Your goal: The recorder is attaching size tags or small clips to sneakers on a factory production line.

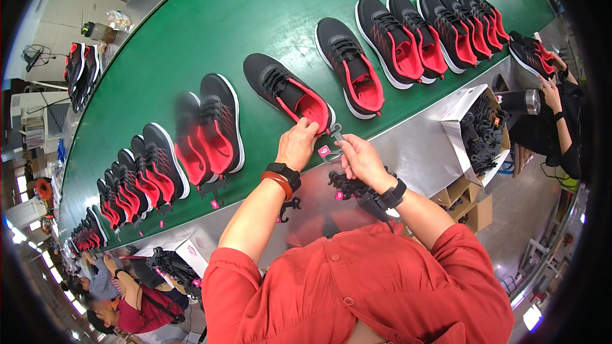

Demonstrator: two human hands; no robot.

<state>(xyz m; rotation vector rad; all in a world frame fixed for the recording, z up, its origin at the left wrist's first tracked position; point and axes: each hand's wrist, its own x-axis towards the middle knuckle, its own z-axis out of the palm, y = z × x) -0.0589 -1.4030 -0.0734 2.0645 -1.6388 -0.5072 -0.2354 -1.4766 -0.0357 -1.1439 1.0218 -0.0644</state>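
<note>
Just in front of me, a black running shoe [278,84] with a red lining and white sole lies tilted, toe pointing away to the left. My left hand [298,144] pinches its heel collar, fingertips at the red lining. Close beside the heel, my right hand [363,160] grips a dark plastic shoe hanger [336,131] by its stem, with the hook end up against the shoe's heel. A small pink tag [324,151] sits by the hanger. Another black-and-red shoe [347,64] stands right of the held one.
The shoes rest on a green worktop [280,19] with a metal edge [414,153]. Paired shoes [220,121] line the left, more shoes [446,28] the right. A box of black hangers [481,130] stands at right, near a steel tumbler [519,102]. Co-workers' hands [553,92] work at both sides.
</note>
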